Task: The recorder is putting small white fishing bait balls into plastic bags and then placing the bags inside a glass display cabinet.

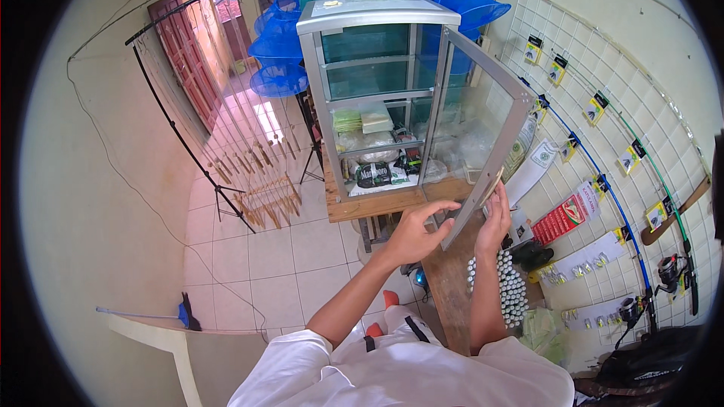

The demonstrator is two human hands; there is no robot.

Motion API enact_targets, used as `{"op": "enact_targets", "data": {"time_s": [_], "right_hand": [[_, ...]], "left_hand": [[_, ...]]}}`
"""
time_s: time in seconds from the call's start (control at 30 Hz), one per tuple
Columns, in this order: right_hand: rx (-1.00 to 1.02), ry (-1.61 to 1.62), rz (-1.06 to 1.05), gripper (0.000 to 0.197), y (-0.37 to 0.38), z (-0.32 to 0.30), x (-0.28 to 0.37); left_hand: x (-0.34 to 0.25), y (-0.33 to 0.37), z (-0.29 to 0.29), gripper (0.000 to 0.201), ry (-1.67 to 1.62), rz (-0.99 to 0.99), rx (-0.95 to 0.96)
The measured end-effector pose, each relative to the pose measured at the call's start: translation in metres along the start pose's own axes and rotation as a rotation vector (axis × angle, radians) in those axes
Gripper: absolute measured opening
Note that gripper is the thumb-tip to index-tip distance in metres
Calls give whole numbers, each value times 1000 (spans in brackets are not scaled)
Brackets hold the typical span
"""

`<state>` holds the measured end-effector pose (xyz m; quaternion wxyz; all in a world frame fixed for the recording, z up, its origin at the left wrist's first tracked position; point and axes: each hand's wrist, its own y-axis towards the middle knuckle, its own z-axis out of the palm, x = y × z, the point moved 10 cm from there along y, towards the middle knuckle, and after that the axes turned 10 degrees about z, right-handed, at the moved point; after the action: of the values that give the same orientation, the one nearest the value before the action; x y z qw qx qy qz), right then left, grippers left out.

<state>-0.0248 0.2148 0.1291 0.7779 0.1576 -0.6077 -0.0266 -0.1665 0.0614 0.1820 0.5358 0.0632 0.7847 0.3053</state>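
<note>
A glass cabinet (pixel 375 96) with a silver metal frame stands in front of me, its glass door (pixel 483 124) swung out to the right. My left hand (pixel 424 232) is beside the lower end of the door's frame, thumb and fingers apart, with nothing visible between them. On the door's other side is my right hand (pixel 494 220), fingers stretched upward along the frame. A thin pale strip (pixel 493 182) shows at those fingertips; I cannot make out what it is. Inside the cabinet, stacked packs (pixel 375 118) and a black-and-green bag (pixel 373 174) sit on the lower shelves.
The cabinet rests on a wooden table (pixel 373 205). Many small white-capped bottles (pixel 509 290) stand by my right forearm. Fishing rods (pixel 603 166) lean on a white wire grid at right. Blue nets (pixel 277 45) and a black rack (pixel 177 124) with hanging items are at left.
</note>
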Motion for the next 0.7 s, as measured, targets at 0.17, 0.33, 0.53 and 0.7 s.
{"op": "enact_targets", "data": {"time_s": [0.17,0.33,0.53,0.7], "right_hand": [[6,70,74,38,-7,9,-5],[144,82,105,33,-23,34,-11],[331,115,150,27,-43,101,-16],[498,85,170,26,-54,160,-45]], "left_hand": [[-6,3,-1,32,20,44,-3],[9,-1,-19,31,-9,0,-48],[39,-19,-73,30,18,-89,-212],[33,-27,-131,23,321,13,-388]]}}
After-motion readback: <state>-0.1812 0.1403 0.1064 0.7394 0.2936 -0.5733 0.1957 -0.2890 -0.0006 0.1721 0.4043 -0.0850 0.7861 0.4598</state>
